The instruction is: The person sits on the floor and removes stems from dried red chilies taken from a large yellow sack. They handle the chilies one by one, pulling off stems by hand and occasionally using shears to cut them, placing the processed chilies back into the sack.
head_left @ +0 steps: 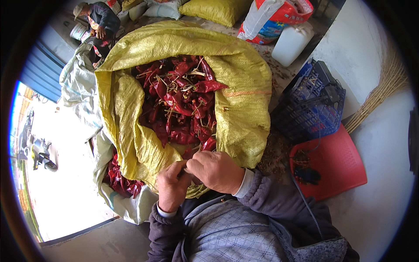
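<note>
A large yellow woven sack (244, 108) with its rim rolled down stands before me, filled with dried red chili peppers (180, 101) that have pale stems. Over its near rim, my left hand (171, 188) and my right hand (214, 172) meet at the fingertips, thumbs and forefingers bent in. Whatever lies between the fingers is mostly hidden; a dark reddish bit shows under my right hand. One red pepper (188, 153) lies just beyond the fingertips. Left of the yellow sack, a white woven sack (139, 204) holds more red peppers (122, 180).
At right are a blue plastic basket (307, 101), a red dustpan (343, 163), a twig broom (373, 98) and a white jerrycan (292, 44). A printed bag (262, 19) and a full yellow sack (217, 11) stand behind. Another person (101, 19) sits at upper left, above a bright doorway.
</note>
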A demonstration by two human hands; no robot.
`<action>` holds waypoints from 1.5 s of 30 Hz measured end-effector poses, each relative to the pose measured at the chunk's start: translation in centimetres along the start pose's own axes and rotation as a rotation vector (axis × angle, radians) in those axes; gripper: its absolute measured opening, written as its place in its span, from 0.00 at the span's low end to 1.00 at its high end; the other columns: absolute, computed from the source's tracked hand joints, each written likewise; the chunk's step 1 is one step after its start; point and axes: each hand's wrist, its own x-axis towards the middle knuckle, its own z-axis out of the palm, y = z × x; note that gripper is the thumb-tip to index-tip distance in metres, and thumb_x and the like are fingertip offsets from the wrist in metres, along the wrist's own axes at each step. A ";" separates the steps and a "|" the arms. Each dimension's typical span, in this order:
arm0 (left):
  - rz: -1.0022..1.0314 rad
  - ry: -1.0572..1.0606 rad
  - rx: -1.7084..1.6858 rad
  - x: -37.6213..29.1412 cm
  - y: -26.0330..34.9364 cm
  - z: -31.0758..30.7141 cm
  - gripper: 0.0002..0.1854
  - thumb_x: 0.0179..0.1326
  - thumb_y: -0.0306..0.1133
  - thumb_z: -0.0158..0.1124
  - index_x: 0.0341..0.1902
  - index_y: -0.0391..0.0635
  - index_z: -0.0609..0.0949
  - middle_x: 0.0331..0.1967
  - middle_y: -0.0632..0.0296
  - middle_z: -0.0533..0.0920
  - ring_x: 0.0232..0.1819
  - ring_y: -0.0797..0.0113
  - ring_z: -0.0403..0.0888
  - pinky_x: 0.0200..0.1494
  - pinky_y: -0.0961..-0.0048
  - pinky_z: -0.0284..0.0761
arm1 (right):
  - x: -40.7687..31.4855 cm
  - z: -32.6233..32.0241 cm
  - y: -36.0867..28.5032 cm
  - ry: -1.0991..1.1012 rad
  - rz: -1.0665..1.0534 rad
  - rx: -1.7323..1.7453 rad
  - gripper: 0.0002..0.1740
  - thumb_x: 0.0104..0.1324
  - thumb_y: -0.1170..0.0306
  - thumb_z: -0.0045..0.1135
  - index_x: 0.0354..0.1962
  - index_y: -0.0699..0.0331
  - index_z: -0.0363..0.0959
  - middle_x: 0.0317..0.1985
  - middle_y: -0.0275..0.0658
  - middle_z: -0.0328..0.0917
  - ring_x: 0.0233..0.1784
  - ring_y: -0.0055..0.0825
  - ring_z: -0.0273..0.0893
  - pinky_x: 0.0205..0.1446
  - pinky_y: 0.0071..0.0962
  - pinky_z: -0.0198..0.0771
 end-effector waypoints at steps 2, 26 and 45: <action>-0.103 -0.031 -0.125 0.0 0.6 0.2 0.10 0.55 0.16 0.68 0.41 0.35 0.85 0.25 0.62 0.82 0.26 0.75 0.79 0.28 0.73 0.73 | 0.0 -0.1 0.0 -0.012 0.043 0.014 0.09 0.71 0.65 0.60 0.34 0.57 0.71 0.29 0.36 0.70 0.32 0.33 0.79 0.33 0.33 0.76; -0.113 0.055 -0.985 -1.2 -7.9 -0.2 0.08 0.66 0.28 0.70 0.46 0.39 0.82 0.35 0.57 0.86 0.33 0.69 0.83 0.36 0.75 0.78 | -0.3 0.5 3.6 0.431 0.881 1.350 0.21 0.79 0.51 0.53 0.40 0.61 0.73 0.25 0.27 0.67 0.25 0.16 0.68 0.30 0.23 0.75; -0.327 0.195 -0.776 -0.5 -2.7 -2.0 0.14 0.68 0.25 0.62 0.56 0.36 0.79 0.28 0.57 0.82 0.12 0.70 0.75 0.11 0.78 0.66 | 2.7 4.2 4.2 0.076 0.194 -0.042 0.09 0.65 0.64 0.64 0.35 0.59 0.76 0.32 0.37 0.77 0.40 0.37 0.78 0.45 0.39 0.74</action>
